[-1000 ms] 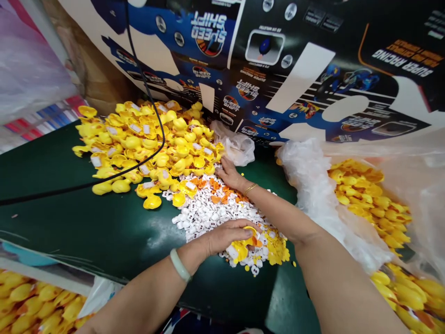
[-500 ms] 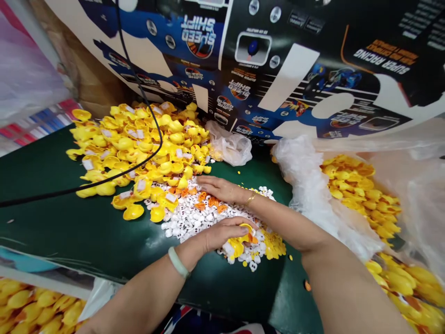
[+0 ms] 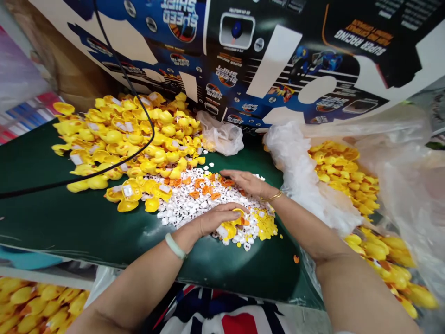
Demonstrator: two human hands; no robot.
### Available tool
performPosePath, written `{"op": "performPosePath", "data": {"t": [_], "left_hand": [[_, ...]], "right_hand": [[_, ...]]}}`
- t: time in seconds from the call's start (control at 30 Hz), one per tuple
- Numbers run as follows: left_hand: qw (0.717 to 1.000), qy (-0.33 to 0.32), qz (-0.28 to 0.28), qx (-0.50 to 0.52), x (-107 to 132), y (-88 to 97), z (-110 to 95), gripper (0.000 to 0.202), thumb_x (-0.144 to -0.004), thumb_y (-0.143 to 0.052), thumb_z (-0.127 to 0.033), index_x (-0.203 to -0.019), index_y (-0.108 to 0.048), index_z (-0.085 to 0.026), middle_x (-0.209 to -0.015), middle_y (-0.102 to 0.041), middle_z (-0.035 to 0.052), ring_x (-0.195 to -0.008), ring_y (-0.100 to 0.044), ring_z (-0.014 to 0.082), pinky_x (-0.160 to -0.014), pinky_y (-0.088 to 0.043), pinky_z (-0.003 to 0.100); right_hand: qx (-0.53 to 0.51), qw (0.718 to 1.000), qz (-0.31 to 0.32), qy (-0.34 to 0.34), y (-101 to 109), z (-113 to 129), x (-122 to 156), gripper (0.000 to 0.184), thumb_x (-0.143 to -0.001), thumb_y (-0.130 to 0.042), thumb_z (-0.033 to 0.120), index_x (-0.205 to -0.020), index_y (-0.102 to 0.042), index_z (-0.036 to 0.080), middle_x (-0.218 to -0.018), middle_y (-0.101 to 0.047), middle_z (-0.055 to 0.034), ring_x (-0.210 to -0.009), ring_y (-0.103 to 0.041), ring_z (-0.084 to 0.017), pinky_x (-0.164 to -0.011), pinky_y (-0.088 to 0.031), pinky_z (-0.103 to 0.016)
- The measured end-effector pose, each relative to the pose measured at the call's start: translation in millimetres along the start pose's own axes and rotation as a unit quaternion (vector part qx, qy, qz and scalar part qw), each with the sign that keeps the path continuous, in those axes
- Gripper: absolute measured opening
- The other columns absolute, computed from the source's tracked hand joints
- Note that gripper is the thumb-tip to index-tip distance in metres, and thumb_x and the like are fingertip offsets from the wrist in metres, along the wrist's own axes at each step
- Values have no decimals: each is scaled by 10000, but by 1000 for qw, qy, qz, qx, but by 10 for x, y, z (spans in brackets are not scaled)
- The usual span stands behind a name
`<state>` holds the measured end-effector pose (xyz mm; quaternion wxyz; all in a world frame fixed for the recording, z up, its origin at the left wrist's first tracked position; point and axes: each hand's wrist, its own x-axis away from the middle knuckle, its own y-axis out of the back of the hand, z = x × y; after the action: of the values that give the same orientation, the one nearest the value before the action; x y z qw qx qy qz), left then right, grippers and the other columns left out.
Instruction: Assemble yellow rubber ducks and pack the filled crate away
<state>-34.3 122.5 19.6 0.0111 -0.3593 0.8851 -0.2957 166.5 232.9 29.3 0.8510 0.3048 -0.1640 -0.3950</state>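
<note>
My left hand [image 3: 217,219], with a pale green bangle on the wrist, rests at the middle of a heap of small white beads [image 3: 187,206] and curls around a yellow plastic duck piece [image 3: 231,228]. My right hand [image 3: 245,182], with a gold bracelet, lies open with spread fingers at the heap's far edge, near orange plastic bits [image 3: 205,188]. A large pile of yellow rubber ducks [image 3: 128,139], several with white tags, touches the heap's far left side. Yellow fragments [image 3: 266,227] lie at the heap's right end.
A dark green table [image 3: 69,218] carries everything, with a black cable [image 3: 114,162] lying across the duck pile. Printed cardboard [image 3: 278,60] stands behind it. Plastic bags hold more yellow ducks [image 3: 344,167] at right, and more ducks [image 3: 34,304] lie at lower left.
My right hand has moved rightward across the heap and its fingers have spread. My left hand stays on the duck piece. The whole view has shifted slightly up and left.
</note>
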Motion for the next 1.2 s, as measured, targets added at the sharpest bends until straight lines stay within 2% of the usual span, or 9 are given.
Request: {"op": "performPosePath", "data": {"t": [0.13,0.2,0.3,0.53,0.67,0.77,0.9,1.03,1.2], "left_hand": [[1000,5,3,4,19,-28,-1,359,-780,-714,-400,-1075,-685,-199,-868,-674,36,-731,-611,166,-712,-449,286],[1000,7,4,-5,30,-42,2,350,-784,-713,-394,-1071,-688,-196,-860,-676,36,-728,-609,162,-698,-443,276],[1000,6,4,-12,66,-63,13,375,-772,-724,-396,-1082,-686,-189,-870,-688,46,-734,-623,170,-687,-446,274],[997,-33,-71,16,253,-151,-80,471,-763,-703,-444,-1156,-648,-189,-815,-692,70,-657,-667,219,-590,-461,294],[990,-51,-132,7,489,-192,-170,479,-756,-710,-460,-1149,-651,-193,-798,-696,71,-645,-674,224,-588,-469,296],[988,-52,-148,6,787,-197,-87,448,-783,-694,-454,-1145,-637,-198,-814,-705,77,-653,-683,224,-615,-484,305],[992,-10,-121,44,1092,-259,212,431,-815,-656,-471,-1135,-627,-184,-833,-712,91,-668,-697,226,-628,-487,301],[993,51,-102,21,1008,-428,405,444,-800,-692,-447,-1142,-629,-172,-926,-726,101,-727,-713,219,-687,-499,298],[984,11,-179,1,651,-502,401,513,-757,-732,-473,-1147,-616,-162,-889,-722,78,-760,-709,215,-690,-509,295]], "right_hand": [[75,978,-155,-120,264,-312,301,750,-900,-351,758,-1385,-571,230,-1502,-482,-78,-1467,-307,-300,-1242,-176,-522],[79,969,-172,-160,286,-489,422,800,-889,-327,780,-1427,-522,221,-1540,-424,-101,-1494,-226,-323,-1233,-146,-577],[64,976,-145,-151,136,-551,462,772,-898,-321,770,-1450,-491,258,-1557,-400,-68,-1494,-231,-295,-1236,-168,-550],[24,998,-34,-45,-353,77,130,730,-922,-296,748,-1471,-460,296,-1553,-405,-4,-1469,-313,-247,-1243,-201,-484],[20,999,-15,30,-347,333,149,697,-949,-286,709,-1476,-453,283,-1548,-417,-6,-1441,-367,-243,-1231,-246,-473],[63,992,-105,24,-167,163,453,683,-948,-294,709,-1433,-513,281,-1525,-455,-18,-1464,-320,-270,-1242,-179,-518],[66,961,-227,-144,-61,-294,1062,835,-883,-263,801,-1444,-501,231,-1539,-429,-83,-1485,-250,-334,-1240,-145,-567],[56,958,-218,-175,-288,-366,1318,842,-897,-247,782,-1483,-444,210,-1556,-396,-104,-1492,-227,-334,-1241,-139,-562],[52,980,-160,-109,-583,-43,925,783,-954,-208,707,-1510,-389,185,-1583,-346,-118,-1495,-241,-274,-1239,-173,-503]]}}
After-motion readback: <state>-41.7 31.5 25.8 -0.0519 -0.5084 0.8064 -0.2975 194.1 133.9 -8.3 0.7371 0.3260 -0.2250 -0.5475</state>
